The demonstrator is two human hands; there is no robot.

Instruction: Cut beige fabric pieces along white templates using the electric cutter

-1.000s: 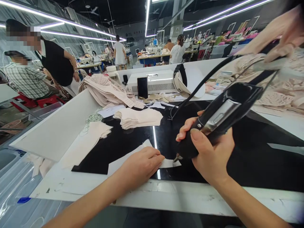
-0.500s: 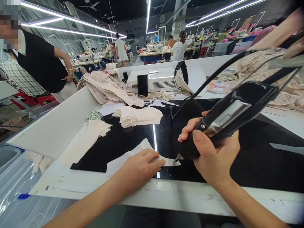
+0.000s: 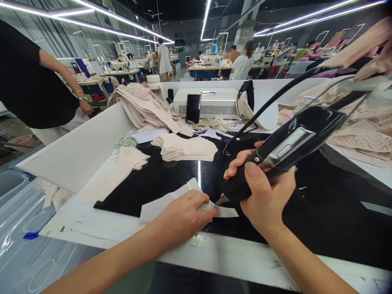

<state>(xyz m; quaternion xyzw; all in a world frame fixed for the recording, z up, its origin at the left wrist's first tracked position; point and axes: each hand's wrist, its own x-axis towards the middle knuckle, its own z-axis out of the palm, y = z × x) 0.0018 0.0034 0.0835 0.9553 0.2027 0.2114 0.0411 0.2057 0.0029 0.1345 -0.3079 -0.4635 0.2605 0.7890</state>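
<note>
My right hand [image 3: 263, 196] grips a black corded cutting tool [image 3: 284, 151] with a silver panel, its metal tip touching a pale fabric piece [image 3: 171, 204] on the glossy black work surface [image 3: 321, 212]. My left hand [image 3: 183, 216] lies on that fabric piece with the fingers pressed down beside the tool tip. A stack of cut pale pieces [image 3: 183, 148] sits farther back on the surface, and another pale stack [image 3: 119, 171] lies to the left.
A white machine box [image 3: 211, 104] with a phone [image 3: 193, 108] leaning on it stands at the back. Heaps of beige lace garments [image 3: 143, 108] lie at back left and on the right [image 3: 364, 130]. A person in black [image 3: 33, 90] stands left; a clear plastic bin [image 3: 18, 228] sits below.
The tool tip has moved left and now meets the fabric at my left fingertips. The person in black on the left has stepped closer, and my view has shifted slightly.
</note>
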